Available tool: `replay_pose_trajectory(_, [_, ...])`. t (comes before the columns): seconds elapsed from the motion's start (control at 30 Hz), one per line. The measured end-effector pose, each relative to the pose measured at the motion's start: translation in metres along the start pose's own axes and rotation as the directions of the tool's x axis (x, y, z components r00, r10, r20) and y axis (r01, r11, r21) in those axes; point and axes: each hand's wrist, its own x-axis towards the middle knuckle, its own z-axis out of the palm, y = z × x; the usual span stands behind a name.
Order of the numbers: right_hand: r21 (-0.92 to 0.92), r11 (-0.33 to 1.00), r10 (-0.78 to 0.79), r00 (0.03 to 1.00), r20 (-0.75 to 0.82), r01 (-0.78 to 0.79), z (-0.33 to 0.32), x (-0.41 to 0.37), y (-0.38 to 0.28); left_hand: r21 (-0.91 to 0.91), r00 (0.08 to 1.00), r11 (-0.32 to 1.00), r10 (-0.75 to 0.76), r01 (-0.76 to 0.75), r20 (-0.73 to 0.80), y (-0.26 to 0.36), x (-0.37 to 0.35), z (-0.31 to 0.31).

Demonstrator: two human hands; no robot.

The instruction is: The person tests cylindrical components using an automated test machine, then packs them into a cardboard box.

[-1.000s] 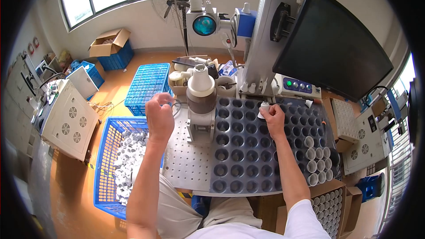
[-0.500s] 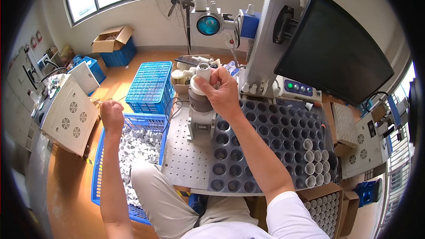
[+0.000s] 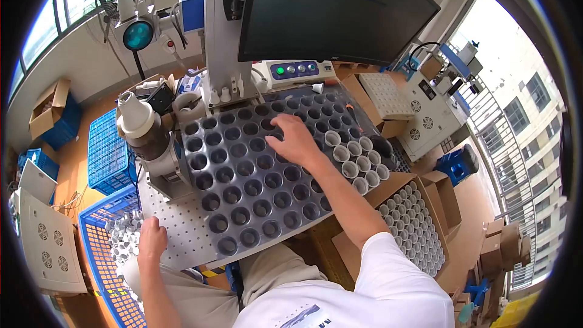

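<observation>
White cups [image 3: 362,164] stand rim-up, closely grouped, at the right end of the black tray [image 3: 237,181].

Nearest the body: left hand [image 3: 152,238] above the near-left edge of the perforated plate [image 3: 182,237], fingers curled in; whether they enclose anything, cannot tell. Blue basket [image 3: 100,243] at far left of the lap, loose white pieces [image 3: 123,238] inside. To the right, an open cardboard box [image 3: 446,206] holds rows of similar boxed cups [image 3: 410,225].

Mid-bench: right hand [image 3: 294,138] over the tray's middle wells, left of the cups and apart from them. Thumb and fingers are spread; no load visible between them. Contact with the tray: cannot tell. Beyond the plate, the grey fixture [image 3: 167,170] carries a tilted white cone [image 3: 135,118].

Step in hand (judged): a reach over the tray, hand apparently unloaded. Picking up a cup would call for a shift rightward, then a light pinch on one rim, as the neighbours look close enough to be knocked.

Farther back: control box [image 3: 296,70], metal column [image 3: 223,42], dark monitor [image 3: 340,12].
</observation>
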Motion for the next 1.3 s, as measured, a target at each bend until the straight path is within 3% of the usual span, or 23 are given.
replay_pose_trajectory(0.07, [-0.454, 0.86, 0.303, 0.949, 0.086, -0.234, -0.039, -0.016, 0.043, -0.026, 0.999, 0.999, -0.024, 0.025, 0.025, 0.004, 0.001, -0.005])
replay_pose_trajectory(0.13, [-0.493, 0.839, 0.379, 0.899, 0.221, -0.232, -0.057, -0.026, 0.093, -0.052, 0.996, 0.995, -0.082, 0.084, 0.046, 0.01, 0.005, -0.01])
replay_pose_trajectory(0.2, [-0.406, 0.896, 0.345, 0.858, 0.38, -0.181, -0.065, -0.027, 0.128, -0.079, 0.998, 0.995, -0.065, 0.066, 0.008, 0.01, 0.005, -0.009])
replay_pose_trajectory(0.3, [-0.434, 0.889, 0.309, 0.891, 0.332, -0.147, -0.08, -0.012, 0.121, -0.107, 0.997, 0.992, -0.073, 0.071, -0.011, 0.009, 0.001, -0.009])
replay_pose_trajectory(0.4, [-0.349, 0.909, 0.333, 0.903, 0.273, -0.229, -0.085, 0.015, 0.068, -0.093, 0.993, 0.989, -0.11, 0.113, 0.033, 0.007, 0.002, -0.01])
replay_pose_trajectory(0.43, [-0.264, 0.945, 0.256, 0.938, 0.234, -0.192, -0.076, 0.022, 0.056, -0.087, 0.993, 0.99, -0.11, 0.113, 0.038, 0.006, 0.002, -0.008])
replay_pose_trajectory(0.5, [-0.044, 0.981, 0.192, 0.95, 0.247, -0.187, -0.053, 0.037, 0.021, -0.074, 0.991, 0.989, -0.124, 0.127, 0.045, 0.006, 0.004, -0.005])
replay_pose_trajectory(0.57, [0.302, 0.931, 0.128, 0.959, 0.253, -0.204, -0.011, 0.045, 0.008, -0.088, 0.988, 0.985, -0.14, 0.146, 0.069, 0.006, 0.009, -0.003])
replay_pose_trajectory(0.67, [0.498, 0.865, 0.069, 0.998, 0.009, -0.065, 0.061, 0.051, 0.011, -0.089, 0.987, 0.985, -0.145, 0.151, 0.064, 0.007, 0.007, -0.003])
replay_pose_trajectory(0.87, [0.403, 0.91, -0.023, 0.983, -0.182, 0.096, 0.103, 0.038, 0.005, -0.088, 0.989, 0.987, -0.127, 0.134, 0.082, 0.006, 0.002, 0.002])
replay_pose_trajectory(1.07, [0.503, 0.863, 0.103, 0.992, -0.075, -0.051, 0.1, 0.035, -0.002, -0.108, 0.989, 0.99, -0.074, 0.088, 0.127, 0.027, 0.004, -0.008])
replay_pose_trajectory(1.17, [0.512, 0.859, 0.061, 0.991, -0.119, 0.009, 0.099, 0.036, -0.004, -0.098, 0.979, 0.985, -0.124, 0.141, 0.164, 0.033, 0.003, -0.015])
replay_pose_trajectory(1.3, [0.481, 0.876, 0.088, 0.994, -0.07, -0.043, 0.097, 0.036, -0.005, -0.105, 0.979, 0.985, -0.121, 0.14, 0.166, 0.035, 0.002, -0.017])
